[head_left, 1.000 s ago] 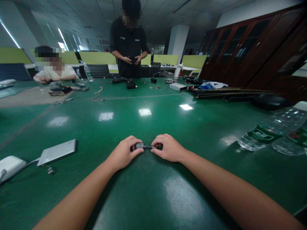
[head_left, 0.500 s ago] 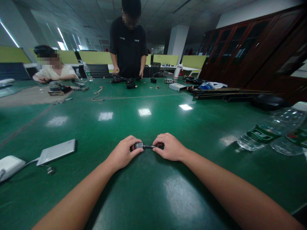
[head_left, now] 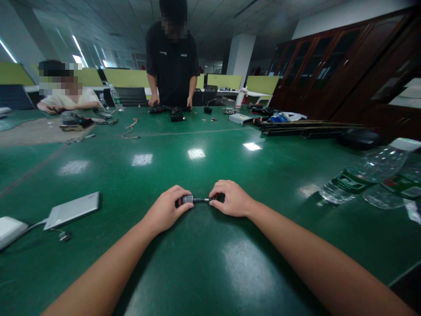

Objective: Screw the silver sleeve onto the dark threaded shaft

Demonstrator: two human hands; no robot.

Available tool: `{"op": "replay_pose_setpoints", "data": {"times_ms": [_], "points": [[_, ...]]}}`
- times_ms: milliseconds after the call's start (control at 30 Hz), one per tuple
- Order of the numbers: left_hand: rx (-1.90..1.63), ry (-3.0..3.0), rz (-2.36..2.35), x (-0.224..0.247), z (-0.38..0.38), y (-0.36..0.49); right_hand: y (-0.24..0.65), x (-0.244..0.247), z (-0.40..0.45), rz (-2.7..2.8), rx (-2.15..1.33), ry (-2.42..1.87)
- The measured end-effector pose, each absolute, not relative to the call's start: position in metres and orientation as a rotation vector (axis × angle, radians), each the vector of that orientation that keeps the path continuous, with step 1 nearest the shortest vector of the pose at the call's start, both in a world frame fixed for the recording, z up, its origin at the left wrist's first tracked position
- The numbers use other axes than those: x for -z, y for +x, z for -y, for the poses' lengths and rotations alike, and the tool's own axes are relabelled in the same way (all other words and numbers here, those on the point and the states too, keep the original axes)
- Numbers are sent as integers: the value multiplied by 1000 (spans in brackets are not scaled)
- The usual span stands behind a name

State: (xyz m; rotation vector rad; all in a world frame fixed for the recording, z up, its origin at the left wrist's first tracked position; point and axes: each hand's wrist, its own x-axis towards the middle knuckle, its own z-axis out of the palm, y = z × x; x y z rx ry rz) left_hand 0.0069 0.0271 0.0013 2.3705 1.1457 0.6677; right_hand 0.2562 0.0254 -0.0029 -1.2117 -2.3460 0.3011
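Between both hands, low over the green table, lies a short screwdriver-like tool (head_left: pixel 200 200). It has a dark grey, partly see-through handle end and a thin metal shaft. My left hand (head_left: pixel 169 206) is closed on the handle end, thumb and fingers pinching it. At the other end, the thumb and fingertips of my right hand (head_left: pixel 233 199) pinch a small black ribbed piece (head_left: pixel 213 199) on the shaft. The fingers hide part of both ends. The tool is level, pointing left to right.
On the green table (head_left: pixel 184 166), a silver flat box (head_left: pixel 73 211) with a cable and a white device (head_left: pixel 12 230) lie left. Two water bottles (head_left: pixel 353 182) stand right. Across the table are a standing person (head_left: pixel 173 66), a seated person (head_left: pixel 70 94), black tools (head_left: pixel 176 114) and dark rails (head_left: pixel 292 127).
The view has turned slightly, so most things sit a little further left. Both hands keep hold of the tool, and slightly more of its shaft shows between them.
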Motion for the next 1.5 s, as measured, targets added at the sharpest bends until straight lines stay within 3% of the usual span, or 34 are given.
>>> {"op": "replay_pose_setpoints", "data": {"times_ms": [267,1500], "points": [[-644,2397,-1042,-2,-25,5,238,11,-19,2264,-437,-1148],[-626,2400,-1014,-8,-22,11,231,12,-16,2298,-409,-1058]]}}
